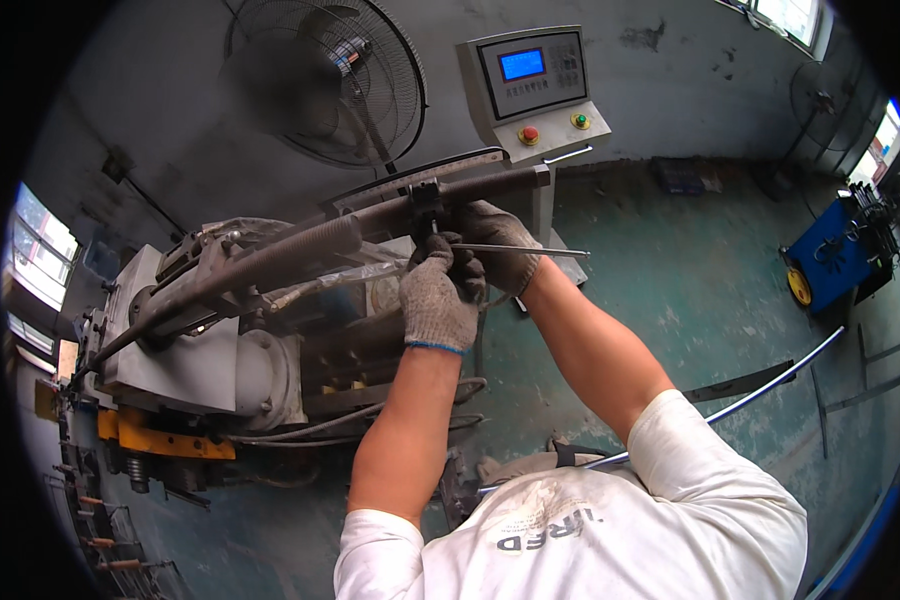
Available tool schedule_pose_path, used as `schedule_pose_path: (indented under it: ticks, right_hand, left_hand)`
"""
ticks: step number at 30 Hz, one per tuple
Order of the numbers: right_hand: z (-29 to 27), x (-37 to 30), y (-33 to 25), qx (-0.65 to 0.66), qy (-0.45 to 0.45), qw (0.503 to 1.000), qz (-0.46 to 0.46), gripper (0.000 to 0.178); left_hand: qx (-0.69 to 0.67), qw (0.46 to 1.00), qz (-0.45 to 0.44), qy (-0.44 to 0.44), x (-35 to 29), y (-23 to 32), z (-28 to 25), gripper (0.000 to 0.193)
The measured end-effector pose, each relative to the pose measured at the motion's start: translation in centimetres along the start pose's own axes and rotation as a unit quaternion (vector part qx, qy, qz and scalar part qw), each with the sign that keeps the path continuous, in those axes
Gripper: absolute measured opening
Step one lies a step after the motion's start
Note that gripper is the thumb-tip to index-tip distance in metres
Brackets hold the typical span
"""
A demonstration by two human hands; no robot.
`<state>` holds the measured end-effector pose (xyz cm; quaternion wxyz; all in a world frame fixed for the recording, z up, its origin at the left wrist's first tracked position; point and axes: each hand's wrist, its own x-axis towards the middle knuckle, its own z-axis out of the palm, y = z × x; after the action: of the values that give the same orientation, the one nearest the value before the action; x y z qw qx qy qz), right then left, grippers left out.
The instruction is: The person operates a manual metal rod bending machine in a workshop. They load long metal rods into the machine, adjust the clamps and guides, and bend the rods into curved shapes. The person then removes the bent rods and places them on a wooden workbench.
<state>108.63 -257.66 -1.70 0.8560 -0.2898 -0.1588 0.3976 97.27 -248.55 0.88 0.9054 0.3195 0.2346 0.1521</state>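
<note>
Both hands wear grey, soiled knit gloves and meet under a small black clamp block (426,203) on a long dark metal shaft (382,216). My left hand (438,302) is closed, its thumb and fingers pinching the inner end of a thin shiny metal rod (530,249). The rod sticks out to the right, past the right wrist, and looks like a long hex key. My right hand (500,243) curls in behind the rod, close against the block. Its fingers are partly hidden, and what they grip cannot be made out.
A heavy bending machine (195,345) fills the left, with a ribbed cylinder (310,250) pointing toward the hands. Behind stand a large fan (395,90) and a control panel (530,80) with red and green buttons. A blue cart (830,250) stands right; a curved tube (770,382) crosses nearby.
</note>
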Motion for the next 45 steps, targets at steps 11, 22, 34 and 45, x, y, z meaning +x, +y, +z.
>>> schedule_pose_path:
  ticks: [11,22,34,45]
  right_hand:
    - [-0.9,1.3,1.4,0.119,-0.008,0.992,0.043,0.032]
    - [-1.1,2.6,1.9,0.193,0.005,0.974,0.119,0.054]
    - [-3.8,3.7,2.9,0.264,-0.081,0.957,0.086,0.027]
    - [-2.8,3.2,2.9,0.158,-0.052,0.986,0.01,0.036]
  left_hand:
    - [-0.05,0.996,-0.062,-0.031,0.1,0.5,0.1,0.019]
    - [-0.109,0.984,-0.1,-0.094,1.0,0.6,-1.3,0.02]
    - [-0.113,0.979,-0.094,-0.14,1.6,0.1,-1.9,0.022]
    - [-0.169,0.952,-0.158,-0.2,1.4,1.0,-1.6,0.022]
